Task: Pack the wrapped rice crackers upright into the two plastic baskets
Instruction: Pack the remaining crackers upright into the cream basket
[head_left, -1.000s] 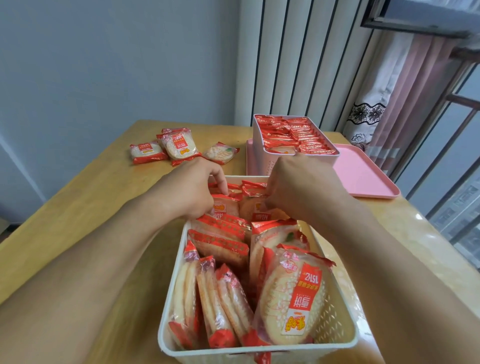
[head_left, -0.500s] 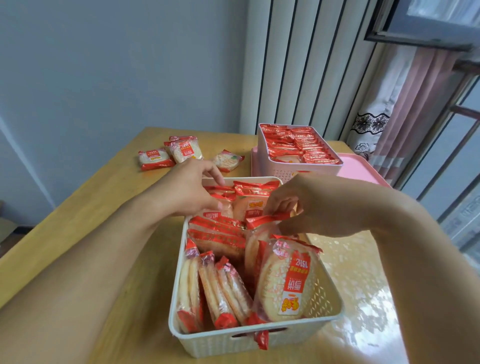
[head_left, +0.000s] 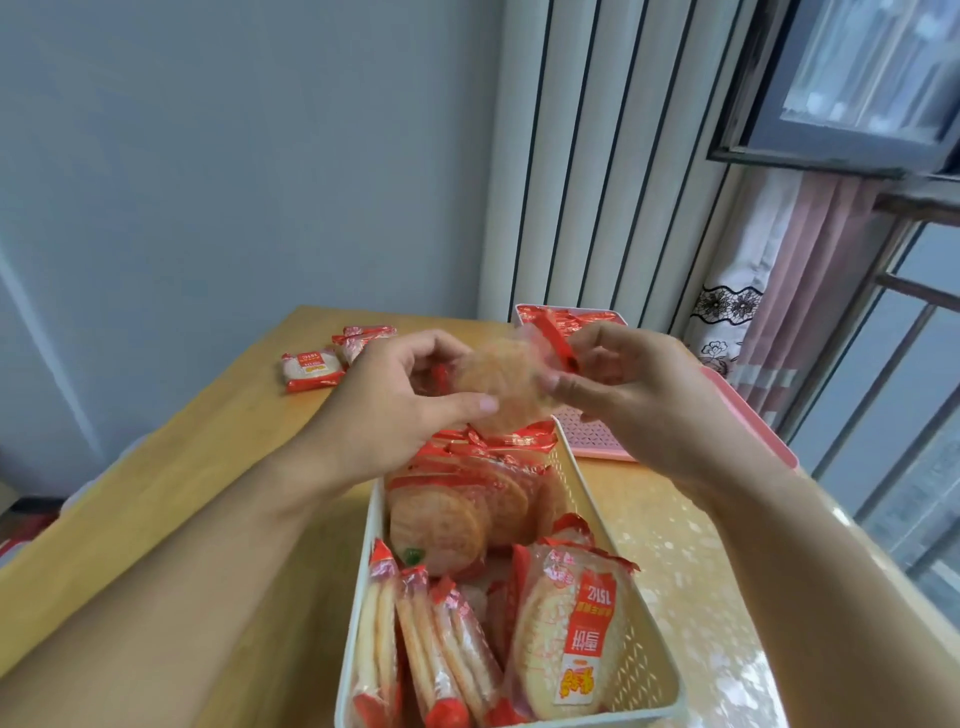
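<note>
Above the white basket (head_left: 613, 525), both hands (head_left: 519, 395) now pinch one lifted cracker pack (head_left: 498, 384); earlier they reached inside.

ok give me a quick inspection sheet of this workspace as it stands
surface: wooden table, glossy cover on its right side
job's things: white basket near, part filled with crackers, some upright, some leaning; pink basket behind, mostly hidden; one cracker held up over the white basket; loose crackers far left
clutter: pink tray under the pink basket
hands: left hand and right hand both grip the raised cracker
cables: nothing seen
surroundings: grey wall, ribbed panel, curtain, window with bars at right
</note>
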